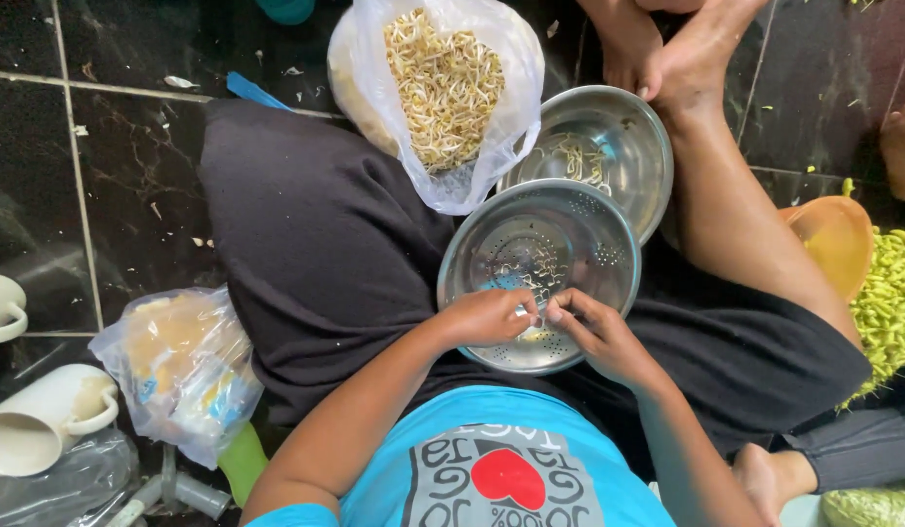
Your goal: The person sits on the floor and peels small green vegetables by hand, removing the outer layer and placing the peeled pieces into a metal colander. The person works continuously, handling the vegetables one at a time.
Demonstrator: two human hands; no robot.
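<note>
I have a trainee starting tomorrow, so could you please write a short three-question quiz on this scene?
1. True or false: both hands meet over the perforated metal colander.
2. Which holds the larger heap of bean sprouts? A) the clear plastic bag B) the plain steel bowl C) the white jug
3. What lies in the orange bowl at the right edge?

Key:
1. True: the left hand and right hand touch fingertips above it, pinching something too small to identify.
2. A.
3. Nothing visible; the yellow-green heap sits beside it.
</note>
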